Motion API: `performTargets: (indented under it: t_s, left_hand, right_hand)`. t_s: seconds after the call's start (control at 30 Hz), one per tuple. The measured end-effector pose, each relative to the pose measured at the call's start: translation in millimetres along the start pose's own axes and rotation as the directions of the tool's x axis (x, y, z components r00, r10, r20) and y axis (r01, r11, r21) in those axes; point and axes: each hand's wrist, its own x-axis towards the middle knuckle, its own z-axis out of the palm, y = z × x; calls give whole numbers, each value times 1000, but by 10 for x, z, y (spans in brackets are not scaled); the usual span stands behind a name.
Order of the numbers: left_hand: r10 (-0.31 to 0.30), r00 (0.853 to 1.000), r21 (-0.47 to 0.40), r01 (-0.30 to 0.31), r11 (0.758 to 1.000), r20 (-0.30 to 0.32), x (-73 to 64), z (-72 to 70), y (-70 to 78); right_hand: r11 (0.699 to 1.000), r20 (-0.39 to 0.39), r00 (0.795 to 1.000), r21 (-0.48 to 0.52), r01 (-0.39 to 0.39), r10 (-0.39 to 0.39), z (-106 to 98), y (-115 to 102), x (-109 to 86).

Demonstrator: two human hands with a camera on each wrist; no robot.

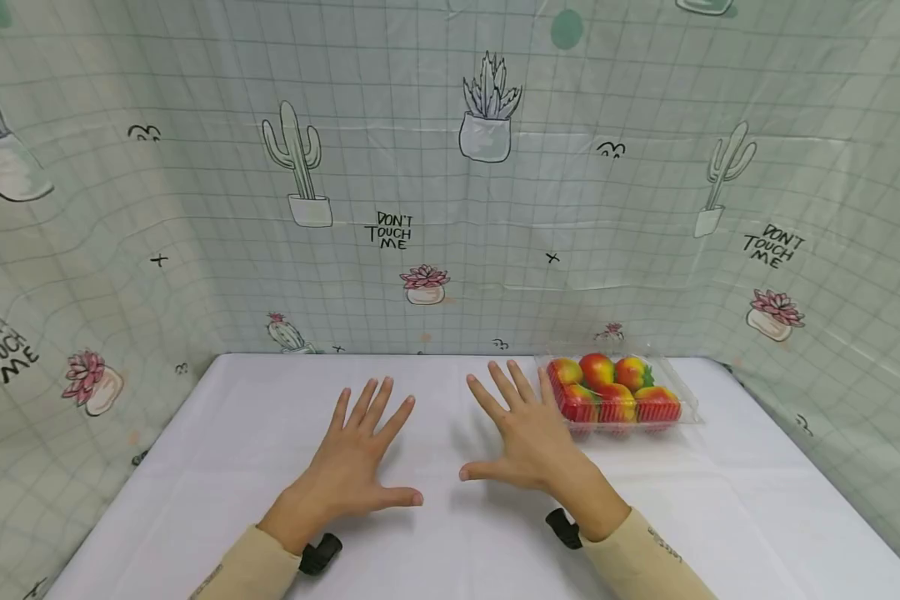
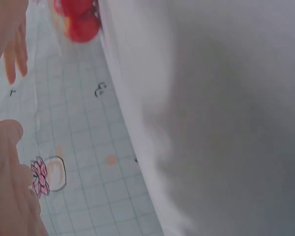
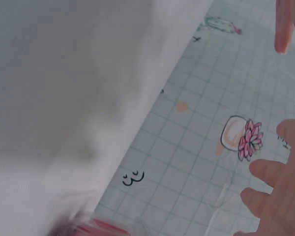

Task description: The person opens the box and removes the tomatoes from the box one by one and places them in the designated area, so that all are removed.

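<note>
Both hands hover over the white table with fingers spread and hold nothing. My left hand (image 1: 349, 468) is left of the middle, its thumb pointing right. My right hand (image 1: 532, 442) is right of the middle, thumb pointing left, and its outer fingertips overlap the near left side of a clear plastic box (image 1: 686, 400). Whether they touch the box cannot be told. Inside the box sit several red and yellow fruits (image 1: 617, 402) that look like mangoes or peaches, with a bit of green leaf at the right. In the left wrist view some red fruit (image 2: 83, 27) appears at the top.
The white tablecloth (image 1: 435, 550) spreads under both hands. A pale grid-patterned curtain (image 1: 360, 158) with cactus drawings rises behind the table and along both sides. Black straps with small devices (image 1: 321, 554) sit at the wrists, below beige sleeves (image 1: 247, 567).
</note>
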Motion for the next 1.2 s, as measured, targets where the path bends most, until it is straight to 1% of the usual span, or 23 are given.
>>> performTargets:
  t_s: [0.2,0.3,0.37,0.53,0.6,0.67,0.73,0.87,1.0,1.1,1.2]
  left_hand:
    - [35,999,-110,-32,993,31,109,31,191]
    - [56,997,-178,-47,983,46,172,63,306]
    - [66,996,-207,-54,977,52,219,86,378]
    - [101,994,-267,-88,960,35,344,144,532]
    - [120,992,-297,-107,949,26,391,166,586]
    - [134,991,-329,-120,937,20,436,181,635]
    - [137,990,-368,-119,922,23,479,191,680]
    - [108,993,-445,-78,892,42,579,206,757]
    - [76,995,-532,-28,846,67,677,238,838]
    - [59,995,-586,-4,811,75,747,263,894]
    - [45,996,-619,13,785,78,821,287,944]
  right_hand:
    - [999,-1,1000,33,-8,8,-69,172,-112]
    - [998,-5,1000,52,-21,21,-76,279,-200]
    - [997,-13,999,69,-30,31,-79,355,-259]
    - [990,-57,998,138,-33,41,-101,565,-395]
    - [986,-68,996,158,-43,55,-116,653,-454]
    - [985,-73,995,162,-57,70,-130,742,-514]
    - [984,-78,993,161,-72,85,-148,828,-566]
    - [983,-84,990,155,-96,110,-182,1000,-655]
    - [978,-93,984,154,-138,154,-195,1151,-769]
    - [975,-102,980,158,-157,174,-191,1252,-839]
    - [971,-112,975,170,-170,190,-185,1346,-881]
